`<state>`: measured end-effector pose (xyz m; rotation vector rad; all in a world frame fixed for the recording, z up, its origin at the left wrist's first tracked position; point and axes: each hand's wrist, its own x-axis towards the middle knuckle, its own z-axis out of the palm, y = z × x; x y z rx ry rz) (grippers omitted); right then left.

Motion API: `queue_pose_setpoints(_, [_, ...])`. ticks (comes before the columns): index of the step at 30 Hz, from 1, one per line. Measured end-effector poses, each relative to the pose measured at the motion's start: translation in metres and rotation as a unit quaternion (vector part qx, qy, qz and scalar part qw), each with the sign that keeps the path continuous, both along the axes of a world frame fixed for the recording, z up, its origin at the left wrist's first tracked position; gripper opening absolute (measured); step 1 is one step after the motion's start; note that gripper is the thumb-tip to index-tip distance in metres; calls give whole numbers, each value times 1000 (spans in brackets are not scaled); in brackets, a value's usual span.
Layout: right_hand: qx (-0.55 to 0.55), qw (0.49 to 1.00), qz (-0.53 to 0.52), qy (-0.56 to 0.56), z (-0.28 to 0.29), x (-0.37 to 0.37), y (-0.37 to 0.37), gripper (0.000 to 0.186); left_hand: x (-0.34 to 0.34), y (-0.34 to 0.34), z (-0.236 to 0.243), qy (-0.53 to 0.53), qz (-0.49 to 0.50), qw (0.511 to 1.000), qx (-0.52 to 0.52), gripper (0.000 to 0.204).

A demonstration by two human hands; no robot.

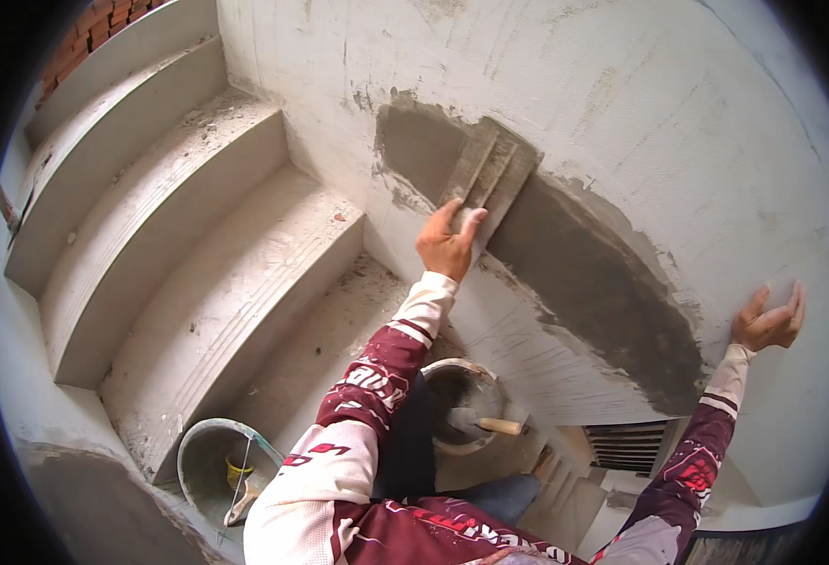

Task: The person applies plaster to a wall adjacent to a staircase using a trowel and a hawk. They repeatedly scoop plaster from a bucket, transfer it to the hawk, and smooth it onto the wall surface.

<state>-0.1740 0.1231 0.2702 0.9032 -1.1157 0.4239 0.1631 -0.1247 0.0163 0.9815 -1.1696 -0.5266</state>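
My left hand [446,243] is closed round the grip of a flat rectangular plastering float [501,177]. The float's face lies against the wall, over the upper part of a long band of wet grey mortar [588,273]. That band slants down to the right across the pale wall [612,104]. Far to the right, my right hand [768,320] rests on the bare wall beside the mortar's lower end, fingers stretched and holding nothing.
Concrete stairs [217,273] with dust and crumbs climb at the left. Below my left arm stands a round mortar bucket [478,369] with a wooden-handled trowel [490,425]. Another bucket [188,471] holds a brush [242,504] and a small yellow cup. A dark slatted opening [626,444] lies lower right.
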Motion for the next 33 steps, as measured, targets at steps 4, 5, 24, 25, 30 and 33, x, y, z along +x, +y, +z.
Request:
queue_pose_setpoints(4, [6,1000,30,2,9,8,-2,48,-44,52,4,14,-75,997,8,46])
queue_pose_setpoints(5, [9,999,38,-11,2,2,-5,49,-50,65,-7,13,-103,994,20,46])
queue_pose_setpoints(24, [17,999,50,3,3,-1,-5,49,133,-126,14,105,-122,986,37,33])
queue_pose_setpoints(25, [16,999,46,4,4,-3,-4,49,127,-112,20,106,-147,982,52,31])
queue_pose_setpoints(30, [30,999,17,38,14,-6,4,44,75,-60,13,91,-218,969,68,27])
queue_pose_setpoints(33, [35,998,29,39,12,-16,7,45,44,-30,6,81,-221,970,69,32])
